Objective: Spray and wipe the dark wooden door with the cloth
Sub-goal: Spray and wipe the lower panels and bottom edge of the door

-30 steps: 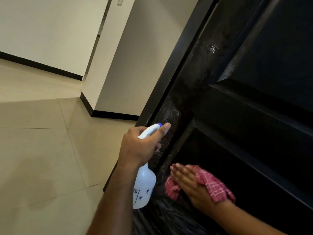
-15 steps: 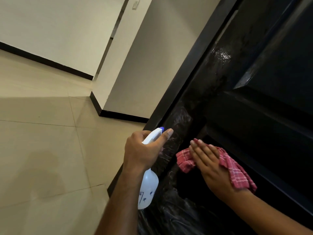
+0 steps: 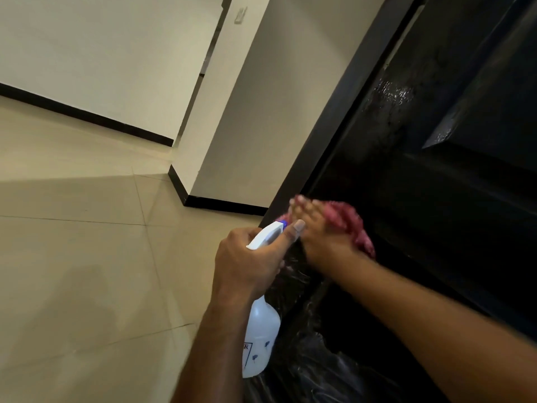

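A: Hunting for the cloth (image 3: 350, 221) first.

B: Pink-checked, pressed against the dark wooden door (image 3: 436, 205) close to its left edge, under the right hand (image 3: 319, 239). Fingers (image 3: 302, 210) stretched out flat on the fabric, close together, all of it blurred.

A: And over at the left hand (image 3: 247, 263)?

B: Clamped round the neck of the white spray bottle (image 3: 261, 333), fingers curled in at the trigger, one laid along the head. Held upright just beside the door's left edge, blue nozzle tip almost touching the cloth.

A: Any wet showing?

B: Glistening droplets higher up along the door's left edge, shiny streaks lower down by the bottle. Off to the left, beige tiled floor (image 3: 72, 257), with black skirting (image 3: 87, 114) under a white wall (image 3: 101, 53).
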